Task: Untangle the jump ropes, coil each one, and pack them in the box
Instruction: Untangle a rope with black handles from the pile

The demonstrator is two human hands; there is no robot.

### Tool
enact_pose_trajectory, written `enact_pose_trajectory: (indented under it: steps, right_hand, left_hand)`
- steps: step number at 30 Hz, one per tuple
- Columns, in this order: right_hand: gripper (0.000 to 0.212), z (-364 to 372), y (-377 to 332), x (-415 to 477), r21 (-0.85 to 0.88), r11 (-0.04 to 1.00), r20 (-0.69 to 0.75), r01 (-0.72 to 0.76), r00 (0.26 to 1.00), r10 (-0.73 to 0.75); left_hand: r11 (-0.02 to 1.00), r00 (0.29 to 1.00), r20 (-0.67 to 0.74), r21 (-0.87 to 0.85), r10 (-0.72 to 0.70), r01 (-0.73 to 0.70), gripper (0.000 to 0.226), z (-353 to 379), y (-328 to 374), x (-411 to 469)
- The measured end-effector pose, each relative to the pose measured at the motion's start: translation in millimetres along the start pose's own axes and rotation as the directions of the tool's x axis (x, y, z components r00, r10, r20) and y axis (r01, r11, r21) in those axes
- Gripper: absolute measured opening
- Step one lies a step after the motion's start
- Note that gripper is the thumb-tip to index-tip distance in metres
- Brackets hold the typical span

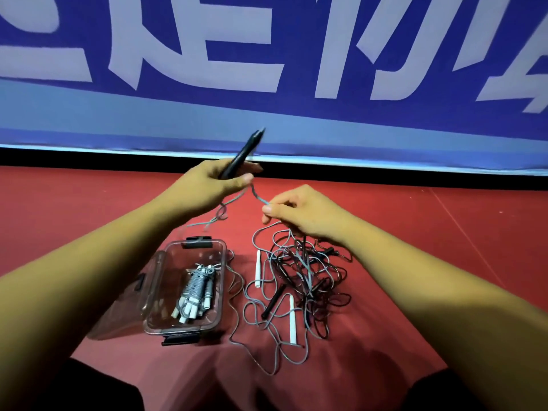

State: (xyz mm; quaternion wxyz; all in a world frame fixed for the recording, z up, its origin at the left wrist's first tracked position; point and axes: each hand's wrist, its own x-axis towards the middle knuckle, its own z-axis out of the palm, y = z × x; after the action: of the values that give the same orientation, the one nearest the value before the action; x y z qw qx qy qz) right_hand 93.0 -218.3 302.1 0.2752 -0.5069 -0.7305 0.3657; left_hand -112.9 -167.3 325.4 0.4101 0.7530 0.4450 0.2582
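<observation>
Across the back, a blue banner (296,114) with white letters, cut off at top and sides; below it, red floor (444,218); right of centre on that, a tangled heap of jump ropes (308,280), strands too knotted to trace singly; just left, a clear box (224,280), open, with coiled ropes (194,287) inside; left hand (213,182) curled round a black handle (241,154), raised, blurred; right hand (299,212) pinching a grey cord (257,197) between thumb and fingertips, other fingers tucked under, hidden; cord reaching up to the left hand; two white handles (258,268) at the heap's edge.
</observation>
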Motion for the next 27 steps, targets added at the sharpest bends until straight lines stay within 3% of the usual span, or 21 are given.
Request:
enact_pose_trajectory:
  steps: [2, 4, 7, 10, 11, 13, 15, 17, 19, 21, 24, 27]
  right_hand:
    - [0.022, -9, -16, -1, 0.088, 0.996, -0.032, 0.028, 0.999, -0.025]
    - [0.021, -17, -20, -1, 0.153, 0.988, -0.061, 0.033, 0.998, -0.024]
    - [0.024, -18, -5, -1, 0.215, 0.976, 0.022, -0.022, 1.0, 0.017]
    - [0.024, -9, 42, -11, -0.048, 0.979, 0.24, -0.196, 0.95, 0.202]
    - [0.024, -7, 59, -15, -0.121, 0.962, 0.271, -0.244, 0.924, 0.269]
    - [0.024, -6, 82, -19, -0.088, 0.943, 0.208, -0.321, 0.92, 0.332]
    - [0.025, -8, 83, -16, -0.053, 0.954, 0.073, -0.294, 0.952, 0.297]
    - [0.026, -9, 65, -10, -0.055, 0.976, 0.001, -0.21, 0.978, 0.21]
    - [0.026, -9, 39, -7, -0.06, 0.992, -0.035, -0.113, 0.993, 0.111]
    - [0.025, -10, 15, -5, -0.051, 0.999, -0.048, -0.02, 0.999, 0.018]
    - [0.023, -16, -9, -5, 0.0, 0.999, -0.063, 0.045, 0.997, -0.045]
    - [0.022, -24, -10, -4, 0.112, 0.994, -0.09, 0.014, 0.996, -0.003]
  left_hand:
    - [0.995, 0.981, 0.175, -0.064, 0.086, -0.076, 0.021, 6, 4, -1]
    - [0.994, 0.975, 0.198, -0.066, 0.102, -0.09, 0.022, 11, 7, -4]
    - [0.99, 0.997, -0.006, -0.119, 0.078, -0.078, 0.026, 15, 10, 2]
    - [0.918, 0.968, -0.244, -0.395, -0.056, -0.046, 0.026, 8, 12, 9]
    - [0.914, 0.949, -0.291, -0.406, -0.12, -0.009, 0.027, 3, 8, 10]
    - [0.952, 0.932, -0.29, -0.274, -0.218, 0.137, 0.025, -5, -4, 9]
    - [0.958, 0.922, -0.263, -0.103, -0.285, 0.267, 0.013, -10, -16, 9]
    - [0.949, 0.911, -0.328, 0.106, -0.25, 0.298, 0.012, -14, -26, 11]
    - [0.951, 0.916, -0.375, 0.206, -0.139, 0.229, 0.019, -12, -20, 11]
    - [0.987, 0.964, -0.259, 0.132, -0.056, 0.093, 0.018, -2, -6, 8]
    - [0.999, 0.997, 0.074, 0.031, 0.007, -0.009, 0.017, 20, 16, -5]
    - [1.0, 0.997, 0.079, -0.009, 0.008, -0.007, 0.022, 27, 20, -5]
